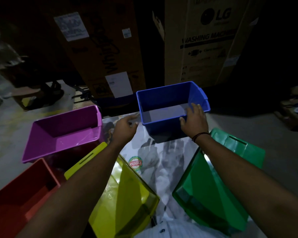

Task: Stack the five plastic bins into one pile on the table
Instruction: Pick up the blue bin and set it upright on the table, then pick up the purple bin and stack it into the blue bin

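Note:
Five empty plastic bins stand apart on the small table [151,152]. The blue bin [163,100] is at the far edge. A purple bin [58,140] sits at the left, a red bin [15,200] at the near left, a yellow bin [127,194] near the middle and a green bin [213,186] at the right. My right hand [193,119] rests on the blue bin's near right rim, fingers reaching inside, thumb outside. My left hand [126,124] hovers loosely curled just left of the blue bin, holding nothing.
Large cardboard appliance boxes [205,45] stand close behind the table. A round sticker [135,163] marks the tabletop's glossy printed cover. The floor on both sides holds dim clutter, and the room is dark.

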### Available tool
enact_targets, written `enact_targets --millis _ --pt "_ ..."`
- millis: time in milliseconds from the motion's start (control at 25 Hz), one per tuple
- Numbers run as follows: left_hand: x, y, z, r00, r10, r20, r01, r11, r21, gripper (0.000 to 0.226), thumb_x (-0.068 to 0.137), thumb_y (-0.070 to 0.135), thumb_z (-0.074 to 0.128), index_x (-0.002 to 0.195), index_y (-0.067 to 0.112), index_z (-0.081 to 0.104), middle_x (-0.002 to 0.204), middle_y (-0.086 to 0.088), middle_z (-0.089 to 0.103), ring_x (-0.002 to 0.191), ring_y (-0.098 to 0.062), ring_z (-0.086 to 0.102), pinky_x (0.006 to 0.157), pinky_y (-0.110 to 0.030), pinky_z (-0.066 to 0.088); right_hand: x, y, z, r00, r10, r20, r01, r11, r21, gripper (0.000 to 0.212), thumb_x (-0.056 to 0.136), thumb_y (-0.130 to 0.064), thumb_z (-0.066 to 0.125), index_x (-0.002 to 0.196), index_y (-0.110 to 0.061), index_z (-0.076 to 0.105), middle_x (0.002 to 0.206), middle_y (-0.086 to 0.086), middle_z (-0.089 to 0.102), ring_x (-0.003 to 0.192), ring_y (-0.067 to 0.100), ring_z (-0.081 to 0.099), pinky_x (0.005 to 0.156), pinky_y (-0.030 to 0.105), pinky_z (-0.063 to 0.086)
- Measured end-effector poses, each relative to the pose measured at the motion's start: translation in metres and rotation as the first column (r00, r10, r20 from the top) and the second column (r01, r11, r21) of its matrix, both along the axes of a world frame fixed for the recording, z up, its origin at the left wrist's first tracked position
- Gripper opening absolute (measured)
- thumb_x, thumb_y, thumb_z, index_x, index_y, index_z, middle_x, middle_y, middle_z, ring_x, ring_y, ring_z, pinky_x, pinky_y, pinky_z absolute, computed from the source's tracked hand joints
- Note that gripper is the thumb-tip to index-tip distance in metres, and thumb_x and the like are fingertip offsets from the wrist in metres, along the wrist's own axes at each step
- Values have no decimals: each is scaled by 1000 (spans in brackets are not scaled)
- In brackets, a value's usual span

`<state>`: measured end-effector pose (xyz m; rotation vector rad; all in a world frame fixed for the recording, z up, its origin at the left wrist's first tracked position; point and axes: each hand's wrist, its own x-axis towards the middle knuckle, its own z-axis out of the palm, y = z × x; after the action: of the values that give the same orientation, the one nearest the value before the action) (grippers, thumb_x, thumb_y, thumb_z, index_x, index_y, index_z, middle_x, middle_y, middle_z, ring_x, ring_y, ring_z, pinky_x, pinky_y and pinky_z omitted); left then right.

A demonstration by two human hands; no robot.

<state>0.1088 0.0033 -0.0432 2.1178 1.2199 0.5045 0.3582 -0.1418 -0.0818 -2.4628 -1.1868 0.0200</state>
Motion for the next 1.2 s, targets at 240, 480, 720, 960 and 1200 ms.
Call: enact_targets --millis 240,480,720,960,1200 --pt "-53 12 5 995 59 83 -65 996 67 28 91 11 58 105 24 78 105 5 79 82 -9 72 73 -26 57 -72 28 11 982 182 42 -184 982 45 44 89 -28 62 128 -8 62 125 18 63 118 40 54 103 52 43" --pt "-128 28 0 981 177 84 -184 979 90 28 84 17 59 101 25 79 97 5 80 88 -14 73 74 -31 57 -150 60 12 944 329 18 -329 944 6 42 91 -31 58 124 -5 62 116 18 64 109 41 56 94 48 47" --pt "-205 46 -6 925 379 -33 -374 922 100 23 84 22 67 102 30 78 89 -2 78 90 -26 72 81 -37 55 -223 93 14 901 428 -72 -426 904 38 36 90 -26 62 121 -7 64 116 17 67 108 39 61 91 47 51" --pt "-270 78 -18 862 474 -180 -457 880 129 24 82 29 72 105 34 76 106 -4 76 117 -34 62 102 -46 42 -282 130 16 875 445 -190 -453 892 2 37 90 -25 63 123 -9 63 124 15 60 114 35 58 94 45 51" --pt "-309 106 -32 799 502 -331 -487 863 135 73 80 59 74 140 23 54 164 -17 27 147 -48 26 117 -58 23 -317 163 10 868 467 -168 -485 870 -90 37 87 -33 65 118 -13 64 127 12 55 108 34 60 94 45 53"
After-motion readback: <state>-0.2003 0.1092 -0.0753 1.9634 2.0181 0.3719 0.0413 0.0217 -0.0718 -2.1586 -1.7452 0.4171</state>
